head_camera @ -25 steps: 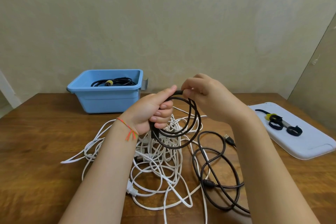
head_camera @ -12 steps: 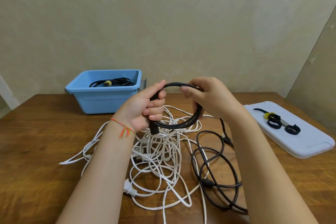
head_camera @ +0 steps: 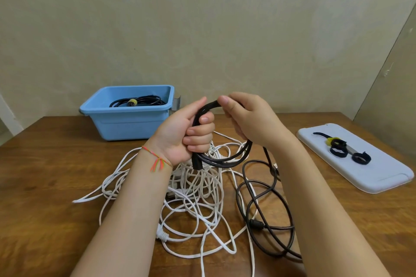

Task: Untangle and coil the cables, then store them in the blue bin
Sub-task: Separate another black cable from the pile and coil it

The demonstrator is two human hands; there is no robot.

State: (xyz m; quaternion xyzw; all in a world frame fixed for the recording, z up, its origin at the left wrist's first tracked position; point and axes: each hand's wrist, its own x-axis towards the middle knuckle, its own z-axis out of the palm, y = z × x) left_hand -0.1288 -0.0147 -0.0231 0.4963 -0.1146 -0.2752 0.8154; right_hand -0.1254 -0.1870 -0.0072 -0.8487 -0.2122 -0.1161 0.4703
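Since a moment ago the right hand (head_camera: 249, 119) has come over the top of the black cable (head_camera: 225, 159), thumb and fingers now pinching its upper arc, where earlier it held farther right. Left hand (head_camera: 189, 135) stays wrapped tight round the gathered turns on the near-left side of the coil, plug end poking out below the fist. To do this well, in my judgement, each fresh loop should match the size of those already held, the left fist acting as the fixed anchor while the right feeds slack from the loose length on the wooden table (head_camera: 45, 164). White cable tangle (head_camera: 198, 198) lies beneath, untouched. Blue bin (head_camera: 128, 119), far left, already holds one tied coil. Straps wait on the white tray (head_camera: 382, 177), far right.
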